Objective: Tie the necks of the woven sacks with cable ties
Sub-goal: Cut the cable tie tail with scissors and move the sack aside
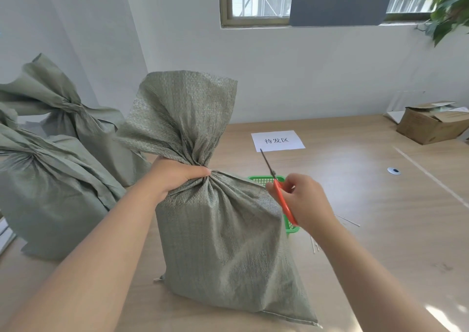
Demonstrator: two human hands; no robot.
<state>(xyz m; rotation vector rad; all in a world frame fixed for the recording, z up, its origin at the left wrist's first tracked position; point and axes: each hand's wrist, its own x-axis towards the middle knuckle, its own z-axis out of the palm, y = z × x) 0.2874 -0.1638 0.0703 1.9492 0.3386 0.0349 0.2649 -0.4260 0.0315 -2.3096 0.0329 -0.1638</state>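
Observation:
A grey-green woven sack [223,243] stands upright on the wooden table [380,217] in front of me. My left hand [175,174] grips its gathered neck from the left. My right hand [304,202] holds orange-handled scissors [276,187] to the right of the neck, blades pointing up and away. A green plastic basket [264,179] sits behind the sack, mostly hidden. Several white cable ties [347,221] lie on the table near my right forearm. Whether a tie sits around the neck is hidden by my left hand.
Two more woven sacks [50,192] with bunched necks stand at the left. A white paper sign [278,141] lies beyond the basket. An open cardboard box [431,123] sits at the far right, with a small round disc [394,171] on the table.

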